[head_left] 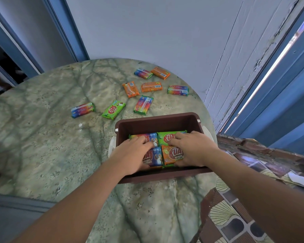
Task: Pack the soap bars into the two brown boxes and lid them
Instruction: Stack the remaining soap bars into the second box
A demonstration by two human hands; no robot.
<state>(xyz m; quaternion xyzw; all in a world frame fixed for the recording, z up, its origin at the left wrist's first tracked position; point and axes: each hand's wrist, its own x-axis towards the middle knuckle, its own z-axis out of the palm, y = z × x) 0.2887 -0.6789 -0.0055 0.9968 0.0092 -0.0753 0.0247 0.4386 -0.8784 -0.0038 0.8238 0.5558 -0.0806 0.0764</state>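
A brown box point(158, 122) stands open on the round marble table point(60, 146), near its right edge. Several wrapped soap bars lie flat inside it: a blue one point(157, 155), an orange one point(172, 154), a green one point(167, 137) and a rainbow one point(139, 136). My left hand point(132, 155) rests on the blue bars at the left. My right hand point(191, 148) presses flat on the green and orange bars. Loose bars lie beyond the box, among them a green one point(113, 109) and a rainbow one point(82, 109).
More loose bars sit further back: orange ones point(130, 89) point(151, 87) point(160, 72) and rainbow ones point(143, 105) point(178, 90) point(143, 73). A white object point(111, 146) shows under the box's left side. A wall stands behind the table; a patterned tiled floor point(235, 216) lies right.
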